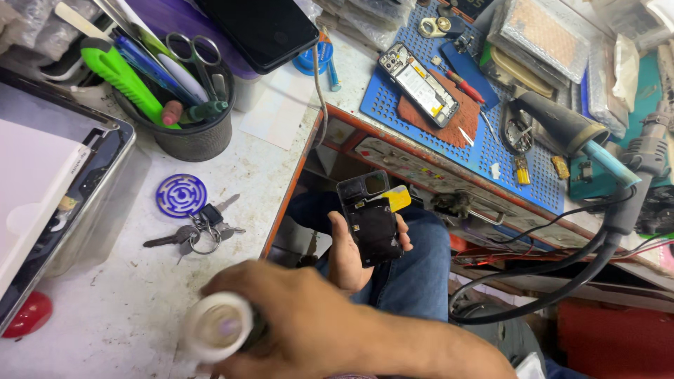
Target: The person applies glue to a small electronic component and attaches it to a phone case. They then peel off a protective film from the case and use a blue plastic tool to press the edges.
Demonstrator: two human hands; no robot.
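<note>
My left hand [349,256] is over my lap and grips a small black opened phone body [372,221], its inner side up, with a yellow tab [397,198] at its upper right. The thumb lies along the phone's left edge and the fingers curl round the right edge. My right hand [295,323] reaches across the foreground from the lower right, over the white table's front edge. It is closed around a white round object [217,326], which is blurred and has its end facing me.
On the white table [126,309] lie a bunch of keys [200,231] with a blue round fob [181,195] and a black cup of tools [189,130]. A blue perforated mat [449,151] carries another opened phone [419,84]. A hot-air tool [562,126] and black cables [562,281] are at the right.
</note>
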